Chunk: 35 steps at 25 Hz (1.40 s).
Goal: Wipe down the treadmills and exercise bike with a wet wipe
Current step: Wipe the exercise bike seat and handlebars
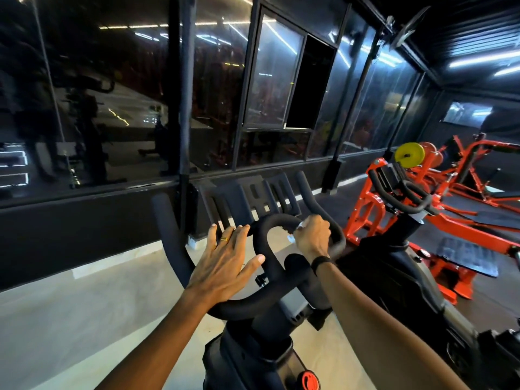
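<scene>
Two bare forearms reached forward from the bottom of the view to the black handlebar (270,249) of the exercise bike (261,347), which stood directly below the camera with its stem rising toward the hands. A red knob (309,381) showed on the frame at the lower edge. The left hand (228,263) lay flat with fingers straight and spread, palm over the bar's lower curve, a gold ring (224,238) on one finger, gripping nothing. The right hand (312,237), a dark band (320,260) at its wrist, was curled round the inner loop of the handlebar, with a wet wipe (298,227) bunched under the fingers against the foam; only small white edges of it showed. The handlebar's long horns swept up and away from the person, left and right, and pointed toward the dark glass wall (112,108). A black tablet holder (253,198) stood just beyond the loop. Pale floor (70,319) lay to the left. Farther right stood a second bike's handlebar (405,192), then orange weight machines (464,170) carrying a yellow plate (409,153).
</scene>
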Tool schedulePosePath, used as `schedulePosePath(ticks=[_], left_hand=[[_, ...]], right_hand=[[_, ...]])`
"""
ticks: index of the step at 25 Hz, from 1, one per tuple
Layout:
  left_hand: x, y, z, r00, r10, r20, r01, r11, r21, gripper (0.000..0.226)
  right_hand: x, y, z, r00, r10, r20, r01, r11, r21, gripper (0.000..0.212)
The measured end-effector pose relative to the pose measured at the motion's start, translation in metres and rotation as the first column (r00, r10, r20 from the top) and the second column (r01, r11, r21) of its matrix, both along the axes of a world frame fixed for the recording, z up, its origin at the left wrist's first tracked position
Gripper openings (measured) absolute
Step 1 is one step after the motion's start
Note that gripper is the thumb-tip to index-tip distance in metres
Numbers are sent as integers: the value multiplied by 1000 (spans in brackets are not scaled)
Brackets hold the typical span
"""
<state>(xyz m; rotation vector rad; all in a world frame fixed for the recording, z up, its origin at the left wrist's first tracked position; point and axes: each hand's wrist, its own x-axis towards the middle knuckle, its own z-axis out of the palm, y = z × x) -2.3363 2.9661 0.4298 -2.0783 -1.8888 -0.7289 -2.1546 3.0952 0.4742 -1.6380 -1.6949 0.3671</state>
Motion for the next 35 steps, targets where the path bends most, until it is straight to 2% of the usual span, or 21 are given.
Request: schedulePosePath(ticks=[2, 4, 6, 9, 11, 15, 17, 20, 23, 25, 32, 35], left_hand=[[1, 0, 1, 1000, 16, -10, -16, 1000, -12, 90], [1, 0, 1, 1000, 25, -6, -25, 1000, -5, 92], [1, 1, 1, 1000, 17, 2, -17, 1000, -13, 93], [4, 1, 3, 999, -32, 14, 32, 999, 33, 86], [3, 0, 4, 998, -66, 23, 64, 995, 79, 81], [13, -4, 5, 988, -125, 91, 114, 986, 122, 75], [41, -4, 6, 963, -204, 174, 179, 972, 151, 69], [105, -5, 1, 899, -354, 259, 311, 931, 193, 61], [183, -12, -12, 810, -513, 282, 469, 857, 212, 53], [237, -26, -21, 740, -595, 314, 556, 804, 212, 47], [399, -112, -63, 586, -733, 346, 787, 616, -27, 58], [465, -147, -94, 608, -704, 366, 784, 606, -136, 55]], right_hand=[[-15, 4, -1, 994, 56, -90, -50, 996, 67, 8], [-26, 5, 0, 973, 186, -140, -168, 977, 131, 15], [-32, 2, -2, 934, 329, -138, -312, 941, 131, 20], [-17, -12, -6, 831, 533, -158, -534, 845, 41, 13], [4, -25, -2, 764, 641, -69, -644, 765, -14, 12], [46, -61, 21, 636, 716, 288, -699, 693, -177, 14], [67, -78, 28, 631, 677, 379, -646, 729, -226, 20], [115, -108, 23, 740, 575, 350, -583, 807, -94, 16], [188, -146, 3, 869, 359, 342, -377, 926, -15, 11], [240, -181, -9, 923, 221, 316, -235, 972, 7, 7], [394, -319, -47, 979, -69, 193, 77, 996, -36, 7], [455, -382, -65, 983, -98, 157, 111, 991, -75, 8]])
